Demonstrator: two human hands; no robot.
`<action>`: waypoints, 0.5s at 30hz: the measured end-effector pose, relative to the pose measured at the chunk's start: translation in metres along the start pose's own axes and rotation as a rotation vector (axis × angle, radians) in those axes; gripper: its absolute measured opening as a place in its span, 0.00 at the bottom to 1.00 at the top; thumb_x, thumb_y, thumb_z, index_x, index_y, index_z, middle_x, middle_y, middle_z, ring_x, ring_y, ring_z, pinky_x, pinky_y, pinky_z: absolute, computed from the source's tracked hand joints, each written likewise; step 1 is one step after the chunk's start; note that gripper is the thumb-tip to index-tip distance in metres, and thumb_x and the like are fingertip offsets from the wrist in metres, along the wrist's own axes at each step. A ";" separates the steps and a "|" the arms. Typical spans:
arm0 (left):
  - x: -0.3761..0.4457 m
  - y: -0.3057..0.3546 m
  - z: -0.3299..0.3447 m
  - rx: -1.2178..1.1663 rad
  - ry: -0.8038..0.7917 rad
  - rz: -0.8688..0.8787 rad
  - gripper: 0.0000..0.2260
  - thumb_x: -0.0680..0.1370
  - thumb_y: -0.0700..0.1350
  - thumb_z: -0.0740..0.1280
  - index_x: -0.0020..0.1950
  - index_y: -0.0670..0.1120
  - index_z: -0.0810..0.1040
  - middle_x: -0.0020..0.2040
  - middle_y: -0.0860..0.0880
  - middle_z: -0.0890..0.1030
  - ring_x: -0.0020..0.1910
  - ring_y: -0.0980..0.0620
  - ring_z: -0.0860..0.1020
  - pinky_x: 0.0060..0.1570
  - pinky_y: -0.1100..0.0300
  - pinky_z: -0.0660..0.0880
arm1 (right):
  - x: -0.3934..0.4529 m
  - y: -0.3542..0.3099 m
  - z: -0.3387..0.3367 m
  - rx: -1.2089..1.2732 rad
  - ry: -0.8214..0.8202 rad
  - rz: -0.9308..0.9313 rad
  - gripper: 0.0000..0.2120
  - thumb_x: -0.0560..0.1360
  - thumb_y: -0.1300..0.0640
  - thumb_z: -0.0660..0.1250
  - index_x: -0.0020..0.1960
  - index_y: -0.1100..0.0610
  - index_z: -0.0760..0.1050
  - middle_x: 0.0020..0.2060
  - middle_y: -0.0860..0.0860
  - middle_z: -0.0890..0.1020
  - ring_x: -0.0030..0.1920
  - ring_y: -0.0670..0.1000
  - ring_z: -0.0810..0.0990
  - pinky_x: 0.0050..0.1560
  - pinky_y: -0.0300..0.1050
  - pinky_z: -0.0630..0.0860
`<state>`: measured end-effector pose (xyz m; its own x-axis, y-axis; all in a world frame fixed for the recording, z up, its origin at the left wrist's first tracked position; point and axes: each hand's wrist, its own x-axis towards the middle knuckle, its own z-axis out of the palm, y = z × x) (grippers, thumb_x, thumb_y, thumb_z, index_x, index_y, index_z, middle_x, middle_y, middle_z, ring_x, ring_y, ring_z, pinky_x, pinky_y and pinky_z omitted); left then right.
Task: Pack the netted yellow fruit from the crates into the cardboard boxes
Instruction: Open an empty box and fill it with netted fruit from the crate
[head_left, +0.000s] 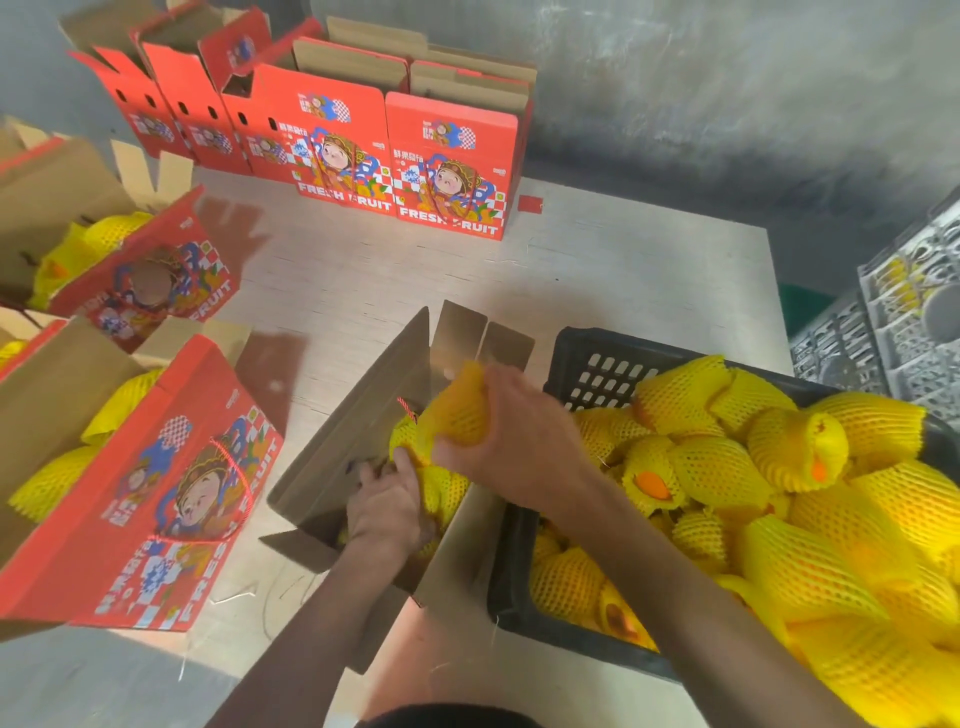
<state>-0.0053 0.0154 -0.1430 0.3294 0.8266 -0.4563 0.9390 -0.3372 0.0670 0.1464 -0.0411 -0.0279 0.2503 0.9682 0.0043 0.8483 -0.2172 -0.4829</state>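
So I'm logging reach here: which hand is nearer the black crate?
Right. The right hand grips a netted fruit beside the black crate; the left hand is farther, inside the open cardboard box.

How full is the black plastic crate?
Full: the black plastic crate holds yellow foam-netted fruit heaped above its rim.

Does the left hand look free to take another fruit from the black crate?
Probably not yet: the left hand is down in the open box, and the right arm crosses before the black crate.
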 end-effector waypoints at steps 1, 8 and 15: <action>0.002 0.001 -0.001 -0.013 -0.033 -0.004 0.38 0.74 0.58 0.71 0.77 0.43 0.61 0.67 0.48 0.74 0.74 0.41 0.61 0.64 0.53 0.74 | 0.010 -0.003 0.011 -0.055 -0.113 -0.022 0.45 0.66 0.26 0.67 0.75 0.48 0.61 0.65 0.46 0.75 0.60 0.52 0.79 0.55 0.51 0.80; -0.011 -0.010 -0.005 -0.657 0.250 0.098 0.32 0.70 0.36 0.72 0.70 0.48 0.62 0.67 0.43 0.74 0.67 0.40 0.69 0.63 0.46 0.72 | 0.035 0.007 0.057 -0.237 -0.335 -0.002 0.46 0.70 0.32 0.70 0.77 0.57 0.59 0.69 0.57 0.73 0.67 0.60 0.75 0.63 0.56 0.78; -0.004 0.002 -0.006 -0.211 0.183 -0.114 0.31 0.79 0.54 0.70 0.75 0.46 0.58 0.70 0.45 0.72 0.68 0.43 0.74 0.68 0.50 0.67 | 0.049 0.005 0.052 -0.324 -0.463 -0.008 0.34 0.68 0.30 0.70 0.62 0.53 0.74 0.52 0.50 0.81 0.56 0.55 0.81 0.58 0.55 0.80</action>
<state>-0.0038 0.0139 -0.1357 0.2148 0.9278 -0.3051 0.9645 -0.1523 0.2159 0.1386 0.0115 -0.0759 0.0746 0.9074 -0.4135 0.9675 -0.1663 -0.1906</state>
